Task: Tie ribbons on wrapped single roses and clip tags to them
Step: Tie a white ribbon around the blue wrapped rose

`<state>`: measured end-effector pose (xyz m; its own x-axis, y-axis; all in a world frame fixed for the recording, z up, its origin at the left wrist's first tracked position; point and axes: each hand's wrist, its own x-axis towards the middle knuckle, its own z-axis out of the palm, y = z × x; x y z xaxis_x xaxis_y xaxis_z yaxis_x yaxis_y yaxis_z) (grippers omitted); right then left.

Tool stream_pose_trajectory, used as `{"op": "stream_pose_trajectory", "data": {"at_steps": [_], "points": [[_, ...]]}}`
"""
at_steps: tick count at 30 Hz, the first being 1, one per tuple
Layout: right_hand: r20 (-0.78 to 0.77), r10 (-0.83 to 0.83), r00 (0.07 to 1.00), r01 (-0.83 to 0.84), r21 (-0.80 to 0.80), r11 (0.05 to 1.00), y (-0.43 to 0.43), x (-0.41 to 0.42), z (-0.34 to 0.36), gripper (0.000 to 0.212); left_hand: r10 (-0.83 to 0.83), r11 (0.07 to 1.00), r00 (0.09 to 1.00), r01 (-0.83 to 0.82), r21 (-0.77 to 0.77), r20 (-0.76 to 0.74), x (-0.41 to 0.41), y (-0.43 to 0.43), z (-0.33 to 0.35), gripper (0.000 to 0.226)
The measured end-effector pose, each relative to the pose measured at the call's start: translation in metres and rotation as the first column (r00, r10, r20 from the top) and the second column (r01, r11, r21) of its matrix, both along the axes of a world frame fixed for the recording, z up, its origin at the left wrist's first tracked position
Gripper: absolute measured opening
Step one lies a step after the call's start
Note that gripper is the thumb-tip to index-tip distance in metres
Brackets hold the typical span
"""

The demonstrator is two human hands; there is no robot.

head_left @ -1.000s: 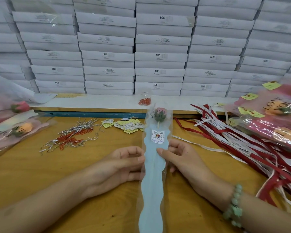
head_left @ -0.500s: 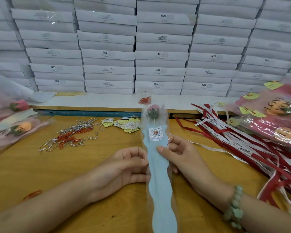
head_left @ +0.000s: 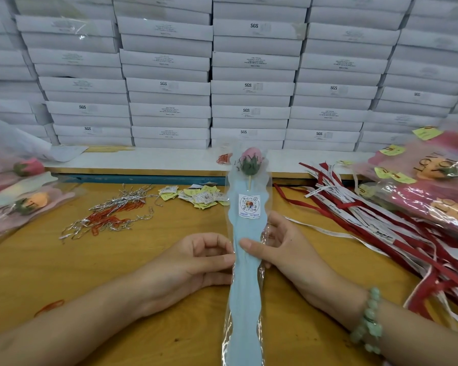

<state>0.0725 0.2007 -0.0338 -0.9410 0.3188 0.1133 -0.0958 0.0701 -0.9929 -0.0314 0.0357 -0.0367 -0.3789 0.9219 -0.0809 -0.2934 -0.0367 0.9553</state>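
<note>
My two hands hold one wrapped rose [head_left: 245, 299] upright above a wooden table [head_left: 64, 260].

My left hand [head_left: 196, 260] pinches the sleeve's left edge between curled fingers and thumb; my right hand [head_left: 283, 249], with one green bead bracelet [head_left: 369, 323] at the wrist, grips the right edge, thumb in front, fingers behind. The clear sleeve holds pale blue paper, one round sticker [head_left: 249, 206] and one pink bud [head_left: 250, 159] on a stick. Beyond, on the table: one heap of silver and red clips [head_left: 109, 217], one heap of yellow and white tags [head_left: 198, 196], a sprawl of red and white ribbons [head_left: 381, 228] to the right. Two wrapped roses [head_left: 27, 202] lie at left, at least three more [head_left: 434, 180] at right. One small clear bag [head_left: 224, 158] holds something red. Farthest, white boxes [head_left: 249, 75] stand stacked, too many to count.
</note>
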Motion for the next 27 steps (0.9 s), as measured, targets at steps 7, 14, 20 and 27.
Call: {"op": "stream_pose_trajectory", "data": {"at_steps": [7, 14, 20, 27], "points": [[-0.001, 0.016, 1.000, -0.016, 0.010, 1.000, 0.000, 0.000, -0.001, 0.041, 0.122, 0.992, 0.990, -0.123, -0.021, -0.074, 0.009, 0.001, 0.002, 0.016], [0.012, 0.094, 0.995, -0.093, -0.085, 0.992, 0.002, 0.000, 0.000, 0.047, 0.157, 0.987, 0.987, -0.156, 0.043, -0.021, 0.007, 0.001, -0.001, 0.021], [0.143, 0.309, 0.940, -0.282, -0.179, 0.943, 0.015, 0.001, 0.010, 0.024, 0.176, 0.983, 0.984, -0.175, 0.056, -0.015, 0.007, 0.001, -0.001, 0.029], [0.221, 0.445, 0.868, -0.417, -0.166, 0.894, 0.023, -0.001, 0.017, 0.007, 0.189, 0.981, 0.981, -0.187, 0.043, -0.047, 0.008, 0.001, 0.000, 0.028]]}}
